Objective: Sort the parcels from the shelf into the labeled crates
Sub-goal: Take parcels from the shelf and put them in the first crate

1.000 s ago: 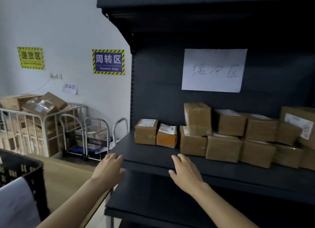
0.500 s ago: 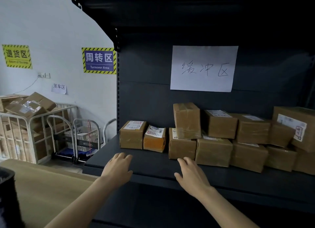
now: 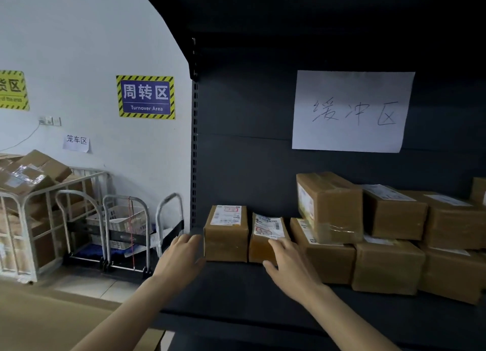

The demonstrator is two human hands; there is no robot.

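- A warehouse sorting area: taped cardboard parcels (image 3: pixel 328 206) on a dark steel shelf (image 3: pixel 236 293).
- Left of the shelf: a "Turnover Area" sign (image 3: pixel 145 96), roll cage (image 3: pixel 31 219), hand trolleys (image 3: pixel 126 232).

Light is soft and even, brightest on the white wall (image 3: pixel 86 35) left of the shelf (image 3: pixel 236 293). The shelf's inside is dim, nearly black at its top, with dark gaps between the parcels (image 3: pixel 331 206) on it. The paper (image 3: pixel 352 135) on the shelf's back reads clearly, without glare. Wide-angle distortion curves the shelf's upper left edge. Label print is soft and smeared.
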